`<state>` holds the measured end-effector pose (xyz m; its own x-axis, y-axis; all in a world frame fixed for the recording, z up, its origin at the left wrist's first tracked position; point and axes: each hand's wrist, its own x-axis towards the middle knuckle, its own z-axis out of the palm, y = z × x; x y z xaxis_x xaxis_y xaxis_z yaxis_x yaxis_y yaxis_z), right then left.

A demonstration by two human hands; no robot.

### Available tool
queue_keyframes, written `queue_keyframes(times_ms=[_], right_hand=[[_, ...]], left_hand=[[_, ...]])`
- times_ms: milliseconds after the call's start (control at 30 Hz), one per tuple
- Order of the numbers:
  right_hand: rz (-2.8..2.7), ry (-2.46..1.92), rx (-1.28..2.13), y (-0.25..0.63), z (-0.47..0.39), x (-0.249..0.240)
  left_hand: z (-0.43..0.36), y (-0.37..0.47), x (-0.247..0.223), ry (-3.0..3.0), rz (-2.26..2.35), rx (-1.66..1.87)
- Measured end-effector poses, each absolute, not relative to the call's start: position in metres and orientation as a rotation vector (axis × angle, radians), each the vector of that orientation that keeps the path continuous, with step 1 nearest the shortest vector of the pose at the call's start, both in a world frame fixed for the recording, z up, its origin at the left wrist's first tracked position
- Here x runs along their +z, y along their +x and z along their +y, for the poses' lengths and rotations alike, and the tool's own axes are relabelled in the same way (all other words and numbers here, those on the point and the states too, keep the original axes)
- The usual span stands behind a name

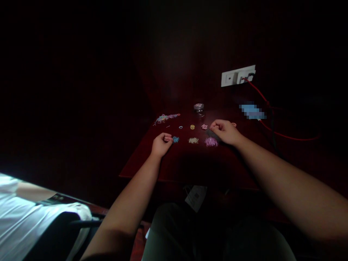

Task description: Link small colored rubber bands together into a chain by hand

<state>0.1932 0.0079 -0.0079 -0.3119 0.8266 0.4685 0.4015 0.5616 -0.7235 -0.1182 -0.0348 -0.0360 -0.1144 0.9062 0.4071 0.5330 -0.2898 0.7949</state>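
Three heaps, blue bands (176,139), cream bands (194,140) and purple bands (211,142), lie apart on a dark-red tabletop (171,163), seemingly separated by colour. Left hand (161,145) curls beside the blue, right hand (226,132) beside pink rings (204,127); whether either pinches anything is unclear.

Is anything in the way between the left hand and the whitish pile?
Yes, the blue pile lies between the left hand and the whitish pile, right by the fingers. It looks low, so reaching over it could work.
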Motion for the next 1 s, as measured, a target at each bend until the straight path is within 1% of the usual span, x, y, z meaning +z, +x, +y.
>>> queue_keyframes(times_ms=[100,200,333,467,600,833,1000], right_hand=[[-1.918,-0.990,0.633,0.193,0.007,-0.007],[-1.919,-0.966,0.679,0.192,0.006,-0.007],[-1.921,-0.949,0.704,0.192,0.005,-0.007],[-1.931,-0.945,0.717,0.191,0.006,-0.007],[-1.952,-0.962,0.742,0.189,0.004,-0.007],[-1.987,-0.977,0.730,0.188,0.004,-0.007],[-2.011,-0.965,0.739,0.189,0.006,-0.009]], left_hand=[[-0.036,-0.117,-0.037,1.792,1.598,1.337],[-0.033,-0.122,-0.036,1.750,1.639,1.402],[-0.012,-0.146,-0.034,1.622,1.864,1.453],[0.021,-0.167,-0.035,1.785,2.149,1.218],[0.049,-0.169,-0.034,1.975,2.294,0.940],[0.075,-0.166,-0.028,1.996,2.317,0.816],[0.077,-0.165,-0.027,1.968,2.346,0.839]])
